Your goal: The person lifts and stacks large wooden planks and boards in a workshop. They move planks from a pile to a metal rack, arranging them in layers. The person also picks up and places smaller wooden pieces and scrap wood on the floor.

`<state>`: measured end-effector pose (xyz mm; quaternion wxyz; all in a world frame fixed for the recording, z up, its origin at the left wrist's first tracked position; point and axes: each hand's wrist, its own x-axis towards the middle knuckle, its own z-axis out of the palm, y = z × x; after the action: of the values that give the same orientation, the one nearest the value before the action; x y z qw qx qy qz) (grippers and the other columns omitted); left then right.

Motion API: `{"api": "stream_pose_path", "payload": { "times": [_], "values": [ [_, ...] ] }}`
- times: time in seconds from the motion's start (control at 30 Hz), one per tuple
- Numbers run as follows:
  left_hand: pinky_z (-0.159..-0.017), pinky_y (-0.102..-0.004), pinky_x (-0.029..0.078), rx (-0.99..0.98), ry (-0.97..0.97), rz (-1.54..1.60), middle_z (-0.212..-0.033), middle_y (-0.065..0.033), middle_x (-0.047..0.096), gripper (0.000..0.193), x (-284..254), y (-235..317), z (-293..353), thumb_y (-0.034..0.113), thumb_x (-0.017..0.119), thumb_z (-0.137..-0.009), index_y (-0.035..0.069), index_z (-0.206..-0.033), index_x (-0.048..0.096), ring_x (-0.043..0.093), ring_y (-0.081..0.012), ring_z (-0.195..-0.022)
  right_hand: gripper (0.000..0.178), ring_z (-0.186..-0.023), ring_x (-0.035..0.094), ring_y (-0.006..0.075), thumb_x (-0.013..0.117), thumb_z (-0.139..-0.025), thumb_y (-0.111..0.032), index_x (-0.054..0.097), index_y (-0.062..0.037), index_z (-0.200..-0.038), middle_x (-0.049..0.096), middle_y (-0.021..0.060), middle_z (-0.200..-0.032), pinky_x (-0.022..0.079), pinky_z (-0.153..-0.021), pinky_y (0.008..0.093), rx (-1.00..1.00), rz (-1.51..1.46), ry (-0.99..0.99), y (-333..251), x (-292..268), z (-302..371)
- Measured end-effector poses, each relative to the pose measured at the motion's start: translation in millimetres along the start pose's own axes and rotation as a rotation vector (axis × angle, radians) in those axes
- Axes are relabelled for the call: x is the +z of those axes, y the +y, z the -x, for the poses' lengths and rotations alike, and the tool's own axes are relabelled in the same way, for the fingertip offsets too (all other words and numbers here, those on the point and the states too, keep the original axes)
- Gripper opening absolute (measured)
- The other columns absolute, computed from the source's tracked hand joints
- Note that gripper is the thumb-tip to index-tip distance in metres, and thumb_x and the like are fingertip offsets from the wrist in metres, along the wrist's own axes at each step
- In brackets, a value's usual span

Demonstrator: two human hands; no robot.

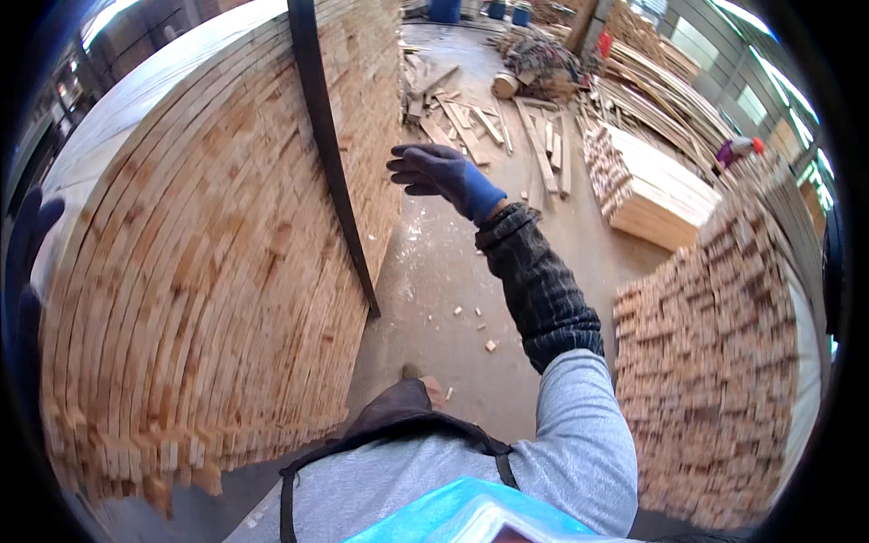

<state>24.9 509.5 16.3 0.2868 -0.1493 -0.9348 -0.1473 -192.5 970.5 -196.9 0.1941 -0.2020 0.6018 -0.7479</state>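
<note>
My right hand (444, 176), in a dark blue work glove, is raised in mid-air over the floor with its fingers stretched out and nothing in them. It is near the dark bar (330, 163) that runs down the face of a tall stack of wooden boards (199, 226), but apart from it. At the far left rim my left hand (34, 231), also in a dark glove, shows only in part, with its fingers apart beside the stack. I cannot tell whether it touches the stack. A whitish sheet (113, 95) lies along the stack's upper left side.
To the right stands another stack of wood strips (706, 362). Behind it is a smaller pile of pale boards (661, 190). Loose planks (543, 149) and scraps litter the floor (434, 271) ahead. Farther back lie a patterned bundle (543, 68) and long timbers (652, 100).
</note>
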Motion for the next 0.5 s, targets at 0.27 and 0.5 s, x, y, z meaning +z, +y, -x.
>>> {"api": "stream_pose_path", "payload": {
  "times": [0.27,0.5],
  "values": [
    [-0.107,-0.0390,0.029,-0.300,0.123,-0.184,-0.133,-0.0157,0.045,0.048,-4,-45,-20,0.037,0.044,-0.095,0.002,-0.127,0.049,0.041,-0.0256,-0.125,0.034,-0.095,0.063,0.0200,0.055,-0.092,-0.028,0.058,-0.0049,-0.116,0.064,0.0087,-0.109,0.050,-0.077,0.0313,-0.194,0.023,0.067,-96,-106,-194],
    [-0.107,-0.0376,0.031,-0.503,0.255,-0.293,-0.129,-0.0155,0.049,0.044,15,-55,-23,0.033,0.046,-0.095,0.002,-0.125,0.051,0.044,-0.0250,-0.122,0.035,-0.086,0.063,0.0183,0.067,-0.082,-0.031,0.067,-0.0031,-0.104,0.068,0.0068,-0.092,0.049,-0.077,0.0293,-0.778,0.558,0.242,-184,-170,-435]
  ]
}}
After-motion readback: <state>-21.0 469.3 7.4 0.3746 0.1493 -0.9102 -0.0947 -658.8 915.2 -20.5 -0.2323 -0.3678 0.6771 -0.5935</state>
